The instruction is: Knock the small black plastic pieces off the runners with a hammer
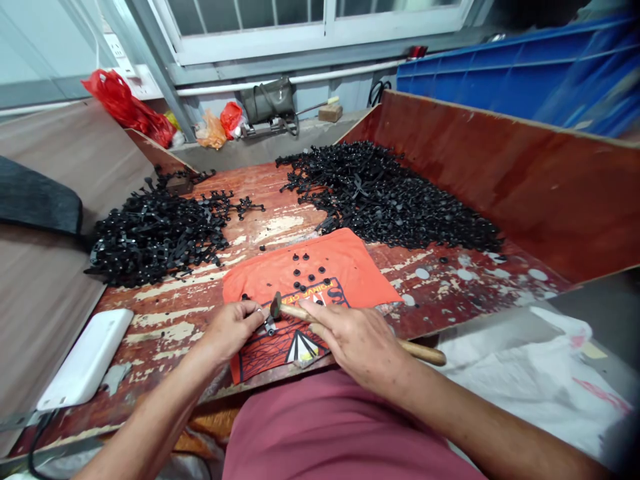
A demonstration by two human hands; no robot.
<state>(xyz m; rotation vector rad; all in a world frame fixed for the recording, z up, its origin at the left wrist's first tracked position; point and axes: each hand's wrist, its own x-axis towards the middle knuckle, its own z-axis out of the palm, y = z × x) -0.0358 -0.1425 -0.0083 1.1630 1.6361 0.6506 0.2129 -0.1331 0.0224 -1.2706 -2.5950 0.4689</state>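
Note:
My right hand (360, 337) is closed around the wooden handle of a hammer (420, 351). The dark hammer head is close to the fingertips of my left hand (233, 331). Those fingers pinch a small dark metal part (270, 327) over an orange printed cloth (320, 260); its exact kind is unclear, and my fingers hide some of it. Several small black round pieces (311, 277) lie loose on the cloth, just beyond my hands.
A pile of black branched parts (160, 233) lies at left on the worn red table (165, 320). A bigger heap of black parts (380, 193) is at right, beside a wooden side board (500, 180). A white power bank-like box (87, 360) rests at left.

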